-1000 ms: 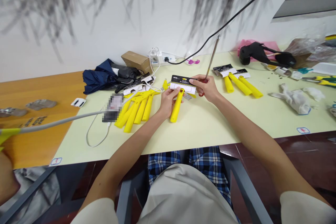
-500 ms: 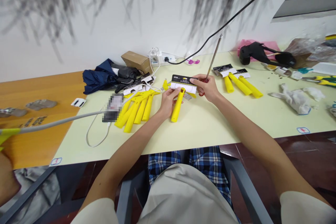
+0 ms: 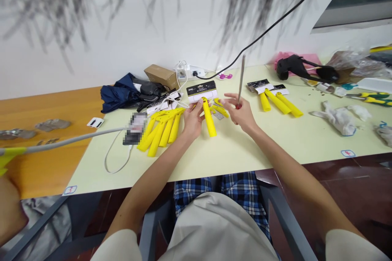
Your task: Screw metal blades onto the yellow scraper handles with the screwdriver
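Observation:
My left hand [image 3: 192, 121] grips a scraper with a yellow handle [image 3: 210, 121] near its head, above the table. A black-and-white card [image 3: 202, 91] covers the scraper's blade end. In my right hand [image 3: 245, 116] is a screwdriver [image 3: 241, 77], its long metal shaft pointing up and its red handle mostly hidden by my fingers. My right thumb and index finger reach out toward the scraper, apart from it. Small yellow pieces [image 3: 222, 111] and a thin metal blade [image 3: 218, 116] lie on the table between my hands.
Several yellow scraper handles [image 3: 162, 130] lie left, beside a blurred phone-like object [image 3: 134, 128] on a white cable. Carded scrapers [image 3: 277, 102] lie right. Further right are white gloves [image 3: 338, 118] and green-yellow pliers [image 3: 372, 97]. A cardboard box [image 3: 161, 75] stands behind.
My right hand has come off the card and opened its thumb and index finger. The screwdriver now stands more upright. The scraper in my left hand has turned, its card end tipping left.

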